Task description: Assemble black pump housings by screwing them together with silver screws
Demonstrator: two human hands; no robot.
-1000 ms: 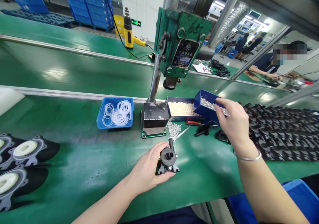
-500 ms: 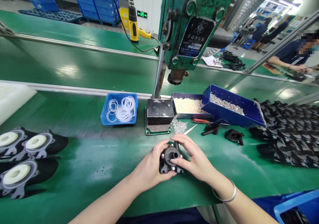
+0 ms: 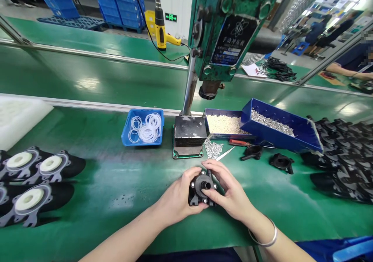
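Between my two hands is a black plastic pump housing (image 3: pixel 203 185) with a round spout facing up and screws set around its rim. My left hand (image 3: pixel 181 194) wraps its left side, thumb below and fingers above. My right hand (image 3: pixel 229 190) grips the right side, its thumb against the front by the spout and its fingers over the side pipe at the top. Just beyond my hands stands the press's black block (image 3: pixel 190 128). To its right lies a heap of small metal nuts (image 3: pixel 214 149) beside white tweezers (image 3: pixel 226 153).
The green hand press (image 3: pixel 227 33) rises over the block. A blue tray (image 3: pixel 142 127) holds white rings. Blue bins hold pale small parts (image 3: pixel 225 124) and screws (image 3: pixel 272 122). A red screwdriver (image 3: pixel 239 142), black covers (image 3: pixel 281 162) and motor housings (image 3: pixel 30 202) lie around. A co-worker's arm (image 3: pixel 346 70) shows far right.
The view has shifted slightly, so the bench things appear a little further right. Both hands keep the same hold on the pump housing.
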